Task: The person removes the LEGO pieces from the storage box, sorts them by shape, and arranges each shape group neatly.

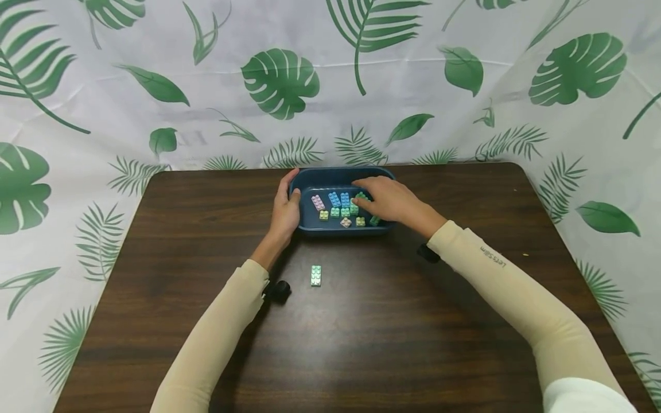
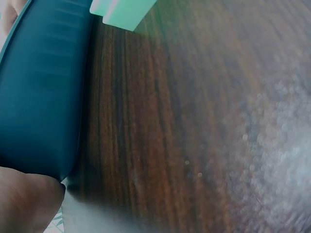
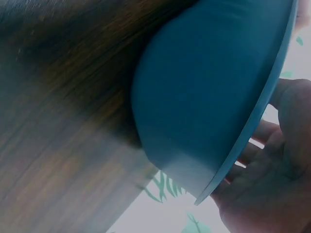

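Observation:
A dark blue plastic bin [image 1: 342,232] lies toward the far edge of the table. My left hand [image 1: 286,212] grips its left end, thumb at the rim and fingers along the outer side; in the left wrist view the thumb [image 2: 29,199] presses the bin wall [image 2: 43,97]. My right hand [image 1: 384,198] reaches over the right end into the bin, index finger and thumb spread apart above a green brick [image 1: 361,196]. Beside the thumb is a light green brick [image 1: 354,207]. In the right wrist view that hand [image 3: 272,160] is behind the bin's rim.
Inside the bin lie a pink brick [image 1: 317,202], a blue brick [image 1: 334,199], a yellow brick [image 1: 323,215] and several other small bricks. One pale green brick [image 1: 316,275] sits alone on the dark wooden table [image 1: 392,321]. Behind hangs a leaf-print cloth [image 1: 217,103].

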`<state>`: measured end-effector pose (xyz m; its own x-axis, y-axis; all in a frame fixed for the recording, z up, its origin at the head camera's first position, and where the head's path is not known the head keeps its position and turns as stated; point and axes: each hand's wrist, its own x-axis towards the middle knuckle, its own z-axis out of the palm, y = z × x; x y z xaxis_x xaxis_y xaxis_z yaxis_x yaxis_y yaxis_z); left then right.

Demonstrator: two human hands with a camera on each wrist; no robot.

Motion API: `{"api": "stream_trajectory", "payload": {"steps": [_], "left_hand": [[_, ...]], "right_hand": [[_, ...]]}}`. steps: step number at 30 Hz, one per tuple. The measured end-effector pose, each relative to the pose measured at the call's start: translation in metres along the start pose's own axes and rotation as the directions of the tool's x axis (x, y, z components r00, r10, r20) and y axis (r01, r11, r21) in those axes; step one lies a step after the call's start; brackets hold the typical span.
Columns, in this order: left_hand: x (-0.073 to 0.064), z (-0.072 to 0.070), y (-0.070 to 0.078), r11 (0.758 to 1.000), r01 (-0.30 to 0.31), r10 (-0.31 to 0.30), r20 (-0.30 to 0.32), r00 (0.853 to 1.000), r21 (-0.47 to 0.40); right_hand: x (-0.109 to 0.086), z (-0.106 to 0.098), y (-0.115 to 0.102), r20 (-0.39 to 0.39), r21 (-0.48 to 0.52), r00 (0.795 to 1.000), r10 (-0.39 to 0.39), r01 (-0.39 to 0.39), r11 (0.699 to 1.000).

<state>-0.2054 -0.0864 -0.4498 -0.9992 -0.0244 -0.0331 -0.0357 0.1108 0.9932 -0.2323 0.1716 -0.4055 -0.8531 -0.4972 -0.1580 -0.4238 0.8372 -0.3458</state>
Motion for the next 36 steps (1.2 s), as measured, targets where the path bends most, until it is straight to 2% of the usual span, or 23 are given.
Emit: {"api": "stream_trajectory", "payload": {"steps": [4,12,22,36], "left_hand": [[-0.009,0.001,0.022,1.0,0.007,-0.007,0.003,1.0,-0.001],[-0.008,0.0,0.022,1.0,0.005,-0.006,-0.016,1.0,-0.002],[-0.011,-0.002,0.022,1.0,0.002,-0.002,-0.012,1.0,0.008],[-0.011,-0.001,0.021,1.0,0.018,-0.018,0.017,1.0,0.002]], "right_hand": [[0.005,-0.004,0.002,0.06,-0.064,0.998,0.02,-0.016,0.998],[0.013,-0.01,0.003,0.135,-0.151,0.99,0.036,-0.015,0.988],[0.018,-0.004,0.004,0.109,-0.223,0.994,0.0,0.024,0.975],[0.015,0.001,0.008,0.094,-0.218,0.996,0.008,0.013,0.976]]}}
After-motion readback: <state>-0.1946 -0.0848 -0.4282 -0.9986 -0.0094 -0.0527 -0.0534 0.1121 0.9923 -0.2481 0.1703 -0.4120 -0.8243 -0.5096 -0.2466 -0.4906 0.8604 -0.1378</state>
